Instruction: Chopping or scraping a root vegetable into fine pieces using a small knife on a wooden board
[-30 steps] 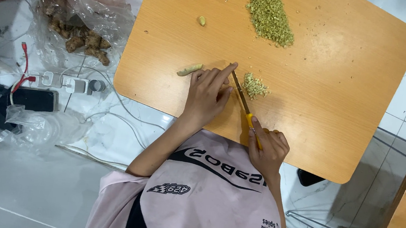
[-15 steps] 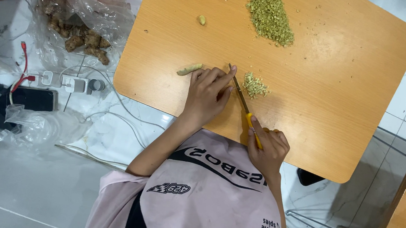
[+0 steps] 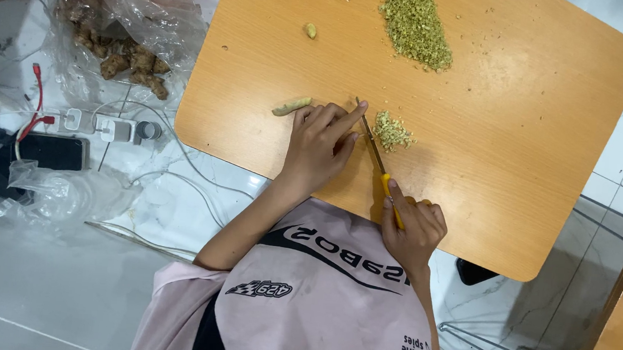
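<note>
From above I see my right hand (image 3: 411,226) closed around a yellow-handled knife (image 3: 378,158), its blade down on the wooden tabletop (image 3: 528,142) beside a small heap of chopped ginger (image 3: 392,129). My left hand (image 3: 319,149) lies flat with fingers spread, fingertips touching the blade, gripping nothing. A whole ginger piece (image 3: 291,106) rests just beside it. I judge those fingertips risk a cut if the blade slips sideways.
</note>
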